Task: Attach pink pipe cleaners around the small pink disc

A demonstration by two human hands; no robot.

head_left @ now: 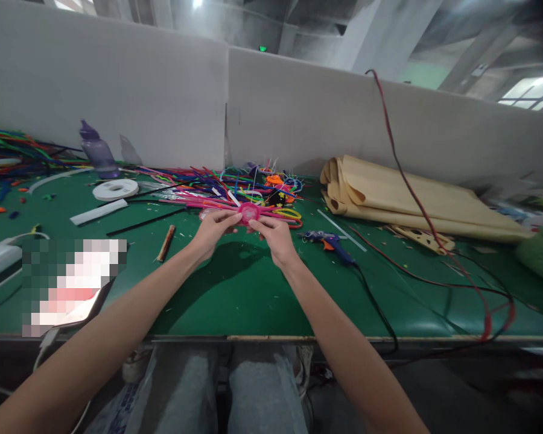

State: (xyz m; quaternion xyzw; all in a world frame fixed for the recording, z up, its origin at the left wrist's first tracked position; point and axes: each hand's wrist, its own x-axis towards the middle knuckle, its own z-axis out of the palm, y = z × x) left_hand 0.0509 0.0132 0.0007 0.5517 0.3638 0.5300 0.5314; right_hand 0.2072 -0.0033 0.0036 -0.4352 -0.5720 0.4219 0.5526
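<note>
A small round pink piece [249, 213] is held up over the green table, pinched between both hands. My left hand [215, 232] has its thumb and fingers closed on the piece's left edge. On its lower right edge, my right hand [274, 238] grips it the same way. Pink strips [199, 201] and a heap of coloured stems lie just behind the hands. A yellow loop [289, 213] shows to the right of the piece. The blue glue gun [328, 241] rests on the table to the right of my right hand.
Rolled brown paper [411, 196] lies at the back right, with a red cord [402, 169] hanging before it. At left are a purple bottle [98, 150], a white tape roll [115, 189], a wooden stick [166, 243] and a blurred-out phone [76, 286]. A grey partition [271, 108] stands behind.
</note>
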